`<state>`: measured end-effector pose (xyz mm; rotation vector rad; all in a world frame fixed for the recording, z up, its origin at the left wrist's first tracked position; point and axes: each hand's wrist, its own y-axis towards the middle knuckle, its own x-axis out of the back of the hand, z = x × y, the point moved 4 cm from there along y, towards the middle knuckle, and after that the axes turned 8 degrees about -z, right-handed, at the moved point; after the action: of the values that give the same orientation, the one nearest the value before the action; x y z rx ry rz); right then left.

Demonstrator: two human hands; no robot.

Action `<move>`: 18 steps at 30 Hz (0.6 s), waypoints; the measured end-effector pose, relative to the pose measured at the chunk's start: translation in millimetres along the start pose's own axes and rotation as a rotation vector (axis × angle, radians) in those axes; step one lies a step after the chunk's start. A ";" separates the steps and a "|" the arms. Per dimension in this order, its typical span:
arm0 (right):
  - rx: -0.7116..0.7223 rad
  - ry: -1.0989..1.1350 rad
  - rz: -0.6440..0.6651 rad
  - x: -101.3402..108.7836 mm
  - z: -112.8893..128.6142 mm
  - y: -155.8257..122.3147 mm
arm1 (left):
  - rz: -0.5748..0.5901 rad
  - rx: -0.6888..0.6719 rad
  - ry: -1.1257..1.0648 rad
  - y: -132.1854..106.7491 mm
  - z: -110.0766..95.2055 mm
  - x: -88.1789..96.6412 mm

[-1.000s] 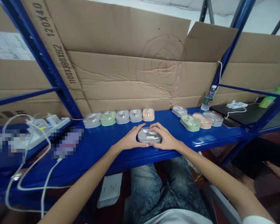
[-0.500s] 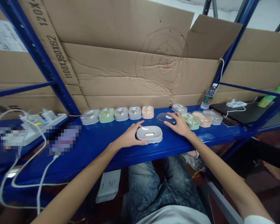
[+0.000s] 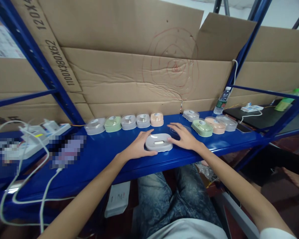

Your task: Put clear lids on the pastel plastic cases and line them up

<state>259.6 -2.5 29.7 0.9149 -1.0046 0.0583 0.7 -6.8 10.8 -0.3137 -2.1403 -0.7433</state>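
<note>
A pale grey oval box point(image 3: 153, 146) with a white oblong piece in its top sits on the blue shelf in front of me. My left hand point(image 3: 139, 145) is curved around its left end, thumb in front and fingers behind. My right hand point(image 3: 184, 136) is at its right end, fingers spread, the thumb tip overlapping the rim; whether it presses on the box I cannot tell. Behind the right hand a clear lid point(image 3: 172, 131) lies on the shelf, partly hidden by the fingers.
Several lidded boxes stand in a row behind, among them a green box point(image 3: 113, 124) and a peach box point(image 3: 156, 119). More stand to the right, including another green box point(image 3: 202, 128). A water bottle point(image 3: 221, 101), a blurred phone point(image 3: 69, 151) and power strips point(image 3: 27, 146) flank them.
My right hand has let go of the clear lid, leaving it on the shelf, and has moved left to the grey box's right end. The left hand stays on the box.
</note>
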 end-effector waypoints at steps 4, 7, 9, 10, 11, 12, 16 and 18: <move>0.183 0.156 0.154 -24.0 32.4 2.4 | -0.003 -0.027 0.006 -0.4 2.2 -0.9; 0.178 0.198 0.184 -35.8 33.4 2.9 | 0.016 0.003 0.002 -0.6 3.4 -2.0; 0.146 0.253 0.172 -37.2 29.1 3.4 | 0.024 0.031 -0.016 -0.4 2.9 -2.0; 0.129 0.289 0.157 -36.6 26.6 3.9 | 0.024 0.045 -0.030 -0.2 2.4 -1.8; 0.110 0.328 0.137 -35.4 24.2 4.6 | 0.021 0.058 -0.043 0.1 1.9 -1.4; 0.086 0.367 0.110 -34.0 21.5 5.5 | 0.017 0.067 -0.057 0.4 1.5 -1.0; -0.086 0.523 -0.047 -28.7 7.2 9.2 | 0.003 0.050 -0.116 1.9 0.5 0.0; -0.197 0.598 -0.100 -27.7 -0.3 9.9 | 0.005 0.049 -0.134 2.6 1.5 -0.5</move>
<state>239.8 13.8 15.2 0.7016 -0.4001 0.1372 1.2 -3.9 10.7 -0.3509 -2.2797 -0.6823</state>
